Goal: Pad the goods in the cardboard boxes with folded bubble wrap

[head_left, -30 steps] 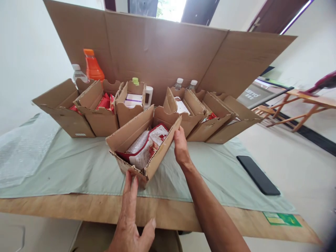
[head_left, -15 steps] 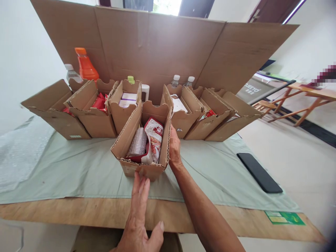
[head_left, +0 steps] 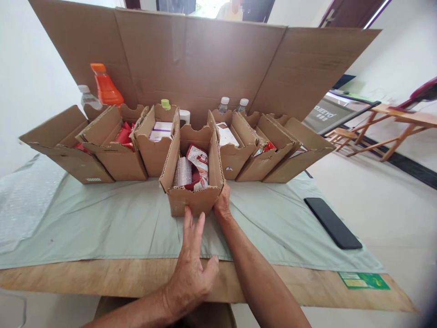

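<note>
A narrow open cardboard box (head_left: 195,202) stands in front of a row of similar boxes, its back end between the two middle ones. Inside lie a bubble-wrapped cylinder (head_left: 183,172) and a red and white printed packet (head_left: 199,163). My left hand (head_left: 193,259) is open, fingers stretched up and fingertips against the box's front panel, thumb apart. Along the box's lower right side lies my right hand (head_left: 223,201), stretched out against the wall, its fingertips partly hidden by the box.
Boxes with red packets (head_left: 124,135) and white cartons (head_left: 160,130) stand left; more boxes stand right. Behind are an orange bottle (head_left: 108,89), clear bottles and a tall cardboard screen (head_left: 205,59). A black phone-like slab (head_left: 332,223) lies right, bubble wrap (head_left: 27,200) left.
The box has moved away from me and straightened, sliding toward the gap in the row. Both hands have moved along with it, the left still at its front and the right at its side.
</note>
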`<state>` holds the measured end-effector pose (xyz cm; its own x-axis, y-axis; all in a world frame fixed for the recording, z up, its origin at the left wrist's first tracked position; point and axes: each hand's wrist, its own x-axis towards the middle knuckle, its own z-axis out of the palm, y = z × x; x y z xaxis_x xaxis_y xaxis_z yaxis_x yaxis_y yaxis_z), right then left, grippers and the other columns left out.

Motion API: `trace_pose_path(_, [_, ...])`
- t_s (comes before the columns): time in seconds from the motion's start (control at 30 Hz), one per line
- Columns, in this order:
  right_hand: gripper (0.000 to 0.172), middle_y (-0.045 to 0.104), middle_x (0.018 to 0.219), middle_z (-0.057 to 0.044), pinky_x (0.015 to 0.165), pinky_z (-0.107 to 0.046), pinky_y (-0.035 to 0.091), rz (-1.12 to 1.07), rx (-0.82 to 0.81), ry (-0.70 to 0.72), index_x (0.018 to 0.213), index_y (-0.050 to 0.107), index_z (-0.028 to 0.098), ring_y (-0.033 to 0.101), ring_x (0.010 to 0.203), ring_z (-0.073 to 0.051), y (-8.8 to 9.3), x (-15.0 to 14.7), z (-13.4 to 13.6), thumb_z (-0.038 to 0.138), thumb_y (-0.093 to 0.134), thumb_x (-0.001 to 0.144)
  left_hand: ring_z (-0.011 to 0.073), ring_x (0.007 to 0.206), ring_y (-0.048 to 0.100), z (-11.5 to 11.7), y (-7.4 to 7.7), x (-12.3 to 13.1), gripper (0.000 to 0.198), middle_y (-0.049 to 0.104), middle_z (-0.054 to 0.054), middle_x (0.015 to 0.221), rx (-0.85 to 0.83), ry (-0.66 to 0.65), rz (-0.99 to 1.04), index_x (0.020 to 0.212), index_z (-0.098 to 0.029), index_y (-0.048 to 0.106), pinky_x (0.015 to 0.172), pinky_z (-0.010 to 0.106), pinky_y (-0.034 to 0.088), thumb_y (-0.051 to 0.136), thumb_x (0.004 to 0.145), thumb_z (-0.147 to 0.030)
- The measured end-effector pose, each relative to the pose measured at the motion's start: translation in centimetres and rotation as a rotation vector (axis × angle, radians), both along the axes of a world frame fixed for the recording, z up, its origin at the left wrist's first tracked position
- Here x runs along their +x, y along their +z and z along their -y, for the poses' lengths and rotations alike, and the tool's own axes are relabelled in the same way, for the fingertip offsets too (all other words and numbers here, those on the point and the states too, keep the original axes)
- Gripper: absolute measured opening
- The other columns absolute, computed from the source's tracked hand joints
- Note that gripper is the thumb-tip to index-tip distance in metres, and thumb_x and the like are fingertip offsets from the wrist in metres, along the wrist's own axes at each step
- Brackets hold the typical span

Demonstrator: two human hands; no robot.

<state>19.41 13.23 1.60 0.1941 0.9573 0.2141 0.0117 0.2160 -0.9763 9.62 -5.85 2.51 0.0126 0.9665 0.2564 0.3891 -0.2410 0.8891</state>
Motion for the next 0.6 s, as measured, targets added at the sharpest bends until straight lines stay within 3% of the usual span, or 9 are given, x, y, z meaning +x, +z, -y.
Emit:
trace_pose_path(0.17, [0.066, 0.078, 0.096, -0.009, 0.072, -0.035, 0.055, -0.137, -0.085, -0.097, 0.099, 0.07, 0.02, 0.072, 0.087, -0.024, -1.9, -0.2, -0.6, 0.078, 0.041, 0.09, 0.0402, 0.165, 0.0, -4.4, 0.9, 0.0, 0.088, -0.008, 0.013, 0.179, -0.062, -0.004, 0.031, 0.164, -0.025, 0.028, 0.129, 0.065, 0.022, 0.061, 0.083, -0.012])
trace_pose_path(0.43, [0.062, 0.077, 0.106, -0.011, 0.069, -0.035, 0.055, -0.201, -0.13, -0.167, 0.098, 0.069, 0.021, 0.072, 0.094, -0.024, -2.8, 0.2, -1.5, 0.077, 0.046, 0.086, 0.0425, 0.164, 0.002, -11.3, 0.8, 0.9, 0.093, -0.013, 0.015, 0.178, -0.072, -0.028, 0.129, 0.163, -0.022, 0.031, 0.131, 0.064, 0.014, 0.065, 0.077, -0.014])
trace_pose_path(0.6, [0.06, 0.075, 0.112, -0.014, 0.068, -0.034, 0.055, -0.206, -0.154, -0.212, 0.098, 0.068, 0.02, 0.071, 0.098, -0.025, -2.8, 0.1, -1.7, 0.074, 0.043, 0.087, 0.0453, 0.163, 0.009, -14.3, 0.6, 1.0, 0.091, -0.009, 0.017, 0.178, -0.035, -0.031, 0.142, 0.16, -0.019, 0.037, 0.131, 0.064, 0.015, 0.066, 0.074, -0.015])
